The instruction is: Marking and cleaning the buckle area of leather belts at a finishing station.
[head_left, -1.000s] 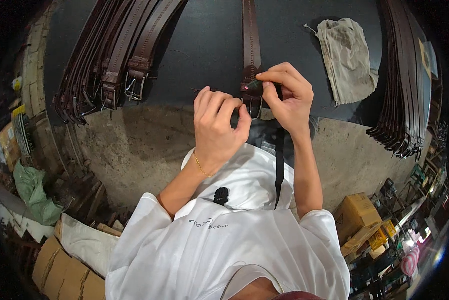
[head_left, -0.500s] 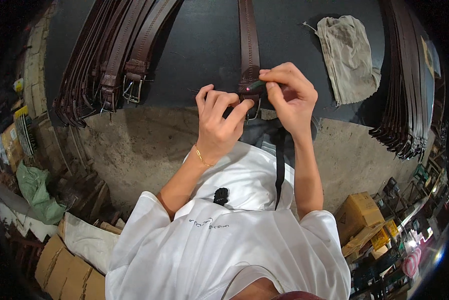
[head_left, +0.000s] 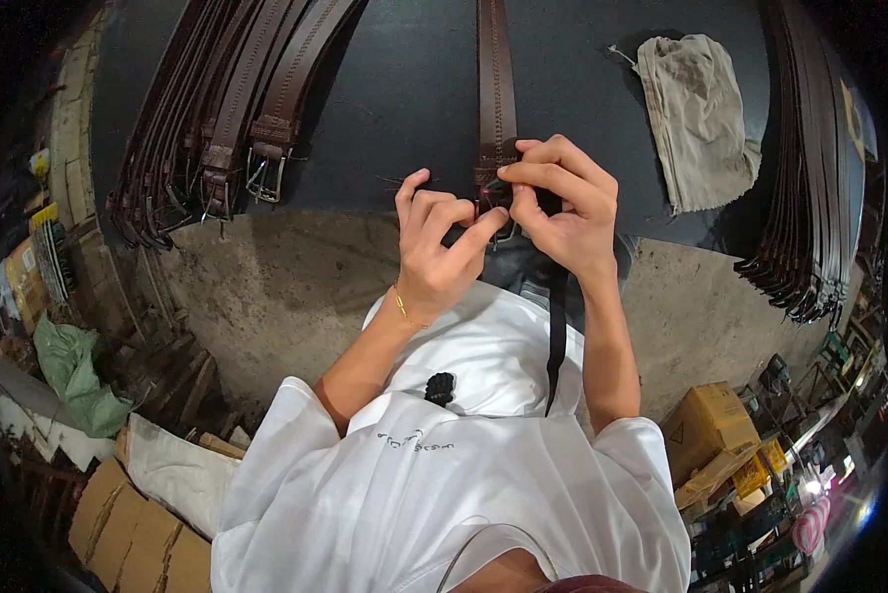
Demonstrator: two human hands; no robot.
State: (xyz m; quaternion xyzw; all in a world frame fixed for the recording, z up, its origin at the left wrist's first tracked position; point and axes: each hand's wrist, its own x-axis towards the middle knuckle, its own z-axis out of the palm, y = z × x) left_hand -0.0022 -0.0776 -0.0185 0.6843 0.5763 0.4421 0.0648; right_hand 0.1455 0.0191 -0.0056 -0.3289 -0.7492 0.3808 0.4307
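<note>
A dark brown stitched leather belt [head_left: 497, 94] runs down the middle of the black tabletop, its buckle end at the near edge. My left hand [head_left: 438, 234] is closed on that end, thumb and index finger pinching it beside the metal buckle; the other fingers are curled. Between the fingertips of my right hand [head_left: 574, 208] is a small dark green stick-like tool [head_left: 496, 185], mostly hidden by the fingers. A faint pink glow shows at its tip, against the belt just above the buckle.
Several brown belts [head_left: 236, 109] lie with buckles over the table edge at left. A bundle of belts [head_left: 809, 178] hangs off the right side. A crumpled beige cloth bag [head_left: 699, 124] lies right of my hands. Cardboard boxes [head_left: 711, 425] stand on the floor at right.
My right hand has moved slightly left and down, bringing the green tool closer to the belt end; its fingers now cover more of it. My left hand keeps its pinch.
</note>
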